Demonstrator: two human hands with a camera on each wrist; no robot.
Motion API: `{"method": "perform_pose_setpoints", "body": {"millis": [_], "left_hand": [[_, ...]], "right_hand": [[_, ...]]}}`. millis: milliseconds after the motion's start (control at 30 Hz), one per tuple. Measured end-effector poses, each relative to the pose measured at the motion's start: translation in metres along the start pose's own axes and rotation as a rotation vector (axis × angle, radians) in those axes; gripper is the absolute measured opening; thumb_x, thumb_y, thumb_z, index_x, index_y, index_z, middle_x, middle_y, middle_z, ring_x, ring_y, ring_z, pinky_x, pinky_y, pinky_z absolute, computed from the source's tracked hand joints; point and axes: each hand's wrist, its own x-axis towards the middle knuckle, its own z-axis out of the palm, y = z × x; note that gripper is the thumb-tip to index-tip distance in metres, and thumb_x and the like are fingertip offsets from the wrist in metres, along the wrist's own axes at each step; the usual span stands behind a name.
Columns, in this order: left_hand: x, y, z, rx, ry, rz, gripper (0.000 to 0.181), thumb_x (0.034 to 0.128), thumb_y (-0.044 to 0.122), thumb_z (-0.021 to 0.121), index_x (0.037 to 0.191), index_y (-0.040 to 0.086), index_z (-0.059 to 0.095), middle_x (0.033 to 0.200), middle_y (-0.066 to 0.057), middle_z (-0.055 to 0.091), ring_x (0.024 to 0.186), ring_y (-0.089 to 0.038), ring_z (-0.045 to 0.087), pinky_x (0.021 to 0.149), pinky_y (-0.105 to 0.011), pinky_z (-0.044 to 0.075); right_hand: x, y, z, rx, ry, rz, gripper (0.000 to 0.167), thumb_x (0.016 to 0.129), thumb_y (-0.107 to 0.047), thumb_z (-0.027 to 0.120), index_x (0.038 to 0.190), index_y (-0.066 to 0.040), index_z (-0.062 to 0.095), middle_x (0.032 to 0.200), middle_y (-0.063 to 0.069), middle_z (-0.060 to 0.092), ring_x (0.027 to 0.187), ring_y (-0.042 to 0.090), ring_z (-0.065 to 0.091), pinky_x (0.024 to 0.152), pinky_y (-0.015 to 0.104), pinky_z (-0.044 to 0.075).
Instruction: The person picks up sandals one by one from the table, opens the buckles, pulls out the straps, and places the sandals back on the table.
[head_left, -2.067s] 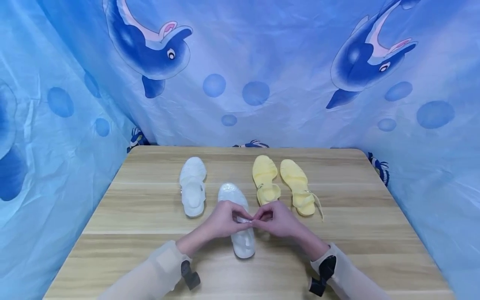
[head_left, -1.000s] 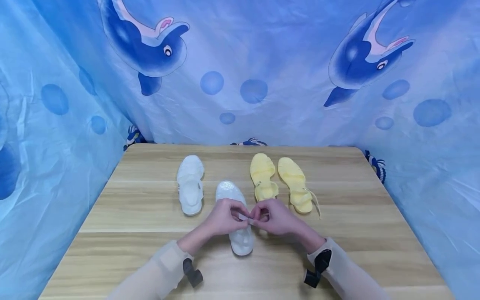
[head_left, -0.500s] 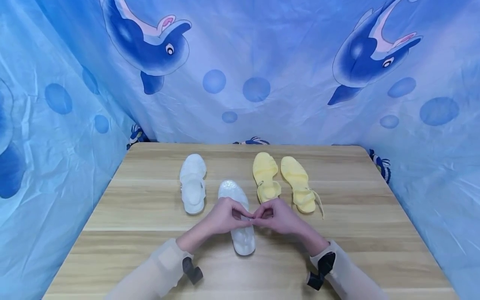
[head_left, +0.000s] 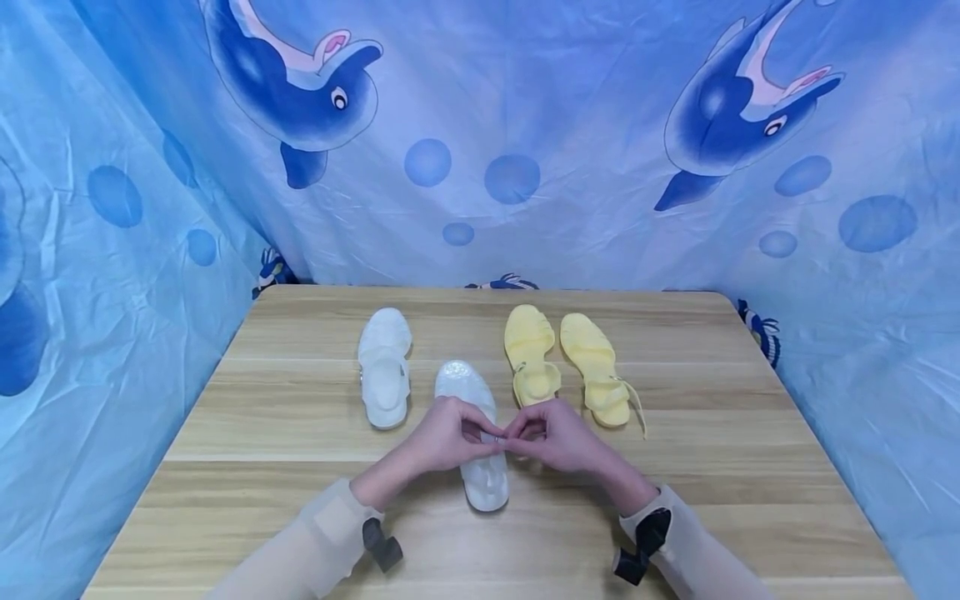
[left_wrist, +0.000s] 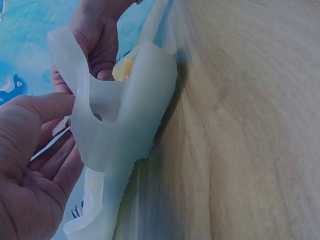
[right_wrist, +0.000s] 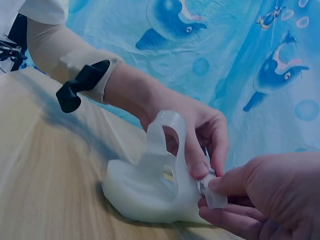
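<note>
A white translucent jelly sandal (head_left: 486,487) lies on the table with its toe pointing away, between my two hands. At its right side my left hand (head_left: 450,435) pinches the ankle strap by a small metal buckle (right_wrist: 202,186). My right hand (head_left: 558,435) pinches the pale strap end (right_wrist: 216,199) between thumb and fingers, and the two hands' fingertips meet there. In the left wrist view the heel part (left_wrist: 150,85) stands close, with the strap looped up from it. Fingers hide much of the buckle, so how far the strap is threaded I cannot tell.
A matching white sandal (head_left: 385,367) lies to the left. Behind my right hand lie two yellow sandals: one (head_left: 529,337) partly covered by the hand, the other (head_left: 588,350) with its strap hanging loose. The wooden table (head_left: 262,492) is enclosed by blue dolphin-print curtains (head_left: 480,100).
About a second ago a short piece of strap showed between slightly parted fingertips; now the fingertips are together over it. The sandals keep their places, and the head view has shifted slightly.
</note>
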Motion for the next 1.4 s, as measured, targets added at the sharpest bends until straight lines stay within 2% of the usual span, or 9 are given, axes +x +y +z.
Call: {"method": "perform_pose_setpoints", "body": {"millis": [133, 267, 367, 567, 667, 767, 1033, 1200, 1400], "left_hand": [[-0.001, 0.001, -0.001, -0.011, -0.009, 0.000, 0.014, 0.0847, 0.011, 0.089, 0.098, 0.010, 0.085, 0.094, -0.005, 0.083, 0.078, -0.004, 0.077, 0.072, -0.020, 0.064], [-0.001, 0.000, 0.000, -0.028, 0.000, -0.008, 0.014, 0.0845, 0.010, 0.089, 0.097, 0.009, 0.085, 0.093, -0.006, 0.083, 0.078, -0.005, 0.077, 0.072, -0.020, 0.064], [-0.001, -0.001, 0.001, -0.024, 0.013, -0.005, 0.014, 0.0843, 0.014, 0.091, 0.096, 0.009, 0.085, 0.092, -0.005, 0.083, 0.076, -0.003, 0.076, 0.071, -0.020, 0.064], [0.000, -0.002, 0.003, 0.003, 0.040, 0.015, 0.016, 0.0829, 0.017, 0.092, 0.095, 0.009, 0.085, 0.090, -0.005, 0.083, 0.075, 0.001, 0.074, 0.070, -0.019, 0.063], [-0.001, -0.002, 0.002, 0.006, 0.041, 0.022, 0.016, 0.0829, 0.015, 0.092, 0.095, 0.009, 0.085, 0.090, -0.006, 0.083, 0.075, 0.000, 0.074, 0.070, -0.020, 0.063], [-0.001, -0.002, 0.002, -0.002, 0.030, 0.023, 0.015, 0.0836, 0.015, 0.091, 0.096, 0.008, 0.085, 0.090, -0.006, 0.083, 0.075, -0.001, 0.075, 0.070, -0.020, 0.063], [-0.003, -0.002, 0.002, -0.060, -0.001, 0.025, 0.013, 0.0853, 0.010, 0.089, 0.097, 0.006, 0.083, 0.094, -0.009, 0.083, 0.078, -0.004, 0.077, 0.071, -0.022, 0.065], [-0.001, -0.003, 0.003, -0.038, 0.013, 0.041, 0.015, 0.0843, 0.014, 0.091, 0.096, 0.008, 0.084, 0.092, -0.006, 0.083, 0.078, -0.003, 0.077, 0.072, -0.021, 0.064], [-0.001, -0.003, 0.003, -0.044, 0.010, 0.030, 0.016, 0.0840, 0.015, 0.091, 0.096, 0.009, 0.084, 0.092, -0.006, 0.083, 0.078, -0.003, 0.077, 0.073, -0.021, 0.064]], "right_hand": [[0.001, 0.004, -0.001, 0.025, -0.024, -0.047, 0.006, 0.095, -0.016, 0.080, 0.099, -0.012, 0.079, 0.094, 0.003, 0.080, 0.086, 0.024, 0.079, 0.071, 0.027, 0.064], [-0.002, 0.006, 0.001, -0.001, -0.007, -0.090, 0.005, 0.096, -0.013, 0.079, 0.101, -0.013, 0.077, 0.099, 0.002, 0.079, 0.091, 0.016, 0.078, 0.078, 0.027, 0.065], [-0.008, 0.002, 0.004, -0.103, 0.054, -0.183, 0.009, 0.095, -0.012, 0.079, 0.103, -0.017, 0.078, 0.101, -0.002, 0.079, 0.094, 0.008, 0.077, 0.080, 0.023, 0.065], [-0.019, -0.007, 0.013, -0.391, 0.244, -0.463, 0.013, 0.088, -0.009, 0.086, 0.099, -0.011, 0.082, 0.093, 0.000, 0.081, 0.083, 0.006, 0.075, 0.075, 0.016, 0.062], [-0.019, -0.006, 0.017, -0.466, 0.311, -0.534, 0.014, 0.084, -0.008, 0.089, 0.096, -0.009, 0.082, 0.089, 0.001, 0.081, 0.078, 0.006, 0.076, 0.074, 0.012, 0.060], [-0.018, 0.000, 0.020, -0.405, 0.322, -0.503, 0.015, 0.083, -0.005, 0.088, 0.095, -0.009, 0.081, 0.088, 0.002, 0.081, 0.078, 0.006, 0.076, 0.072, 0.013, 0.061], [-0.016, 0.017, 0.024, -0.022, 0.222, -0.298, 0.017, 0.086, 0.006, 0.080, 0.097, -0.006, 0.074, 0.106, 0.014, 0.080, 0.090, 0.019, 0.081, 0.077, 0.026, 0.066], [-0.016, 0.015, 0.023, 0.058, 0.195, -0.232, 0.016, 0.090, 0.001, 0.079, 0.104, -0.005, 0.074, 0.104, 0.013, 0.079, 0.090, 0.014, 0.079, 0.078, 0.029, 0.067], [-0.015, 0.013, 0.022, 0.065, 0.183, -0.228, 0.013, 0.093, -0.007, 0.081, 0.106, -0.006, 0.078, 0.104, 0.012, 0.081, 0.090, 0.013, 0.080, 0.078, 0.030, 0.067]]}}
